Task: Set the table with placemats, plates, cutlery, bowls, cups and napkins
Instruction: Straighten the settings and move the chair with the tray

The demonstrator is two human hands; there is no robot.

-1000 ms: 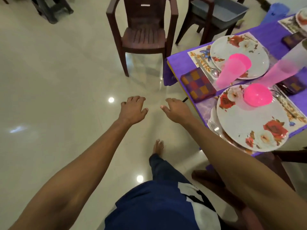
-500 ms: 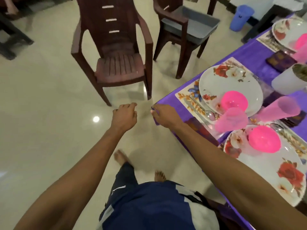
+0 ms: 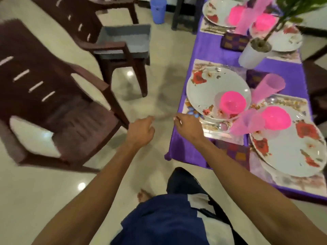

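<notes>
Both hands are carried forward with nothing held. The left hand [image 3: 140, 132] is loosely curled over the floor; the right hand [image 3: 188, 126] is also loosely curled, at the table [image 3: 212, 50] edge. Just right of and beyond the right grip lies the nearest plate [image 3: 203, 92] on its placemat [image 3: 198, 63], a spoon [image 3: 222, 126] beside it. The right hand is judged nearer for any adjustment; the table appears fully laid.

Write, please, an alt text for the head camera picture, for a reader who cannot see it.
A person's two empty hands, left hand and right hand, reach forward beside a table with a purple cloth, set with floral plates, pink bowls and pink cups. Brown chairs stand on the floor at left.
</notes>
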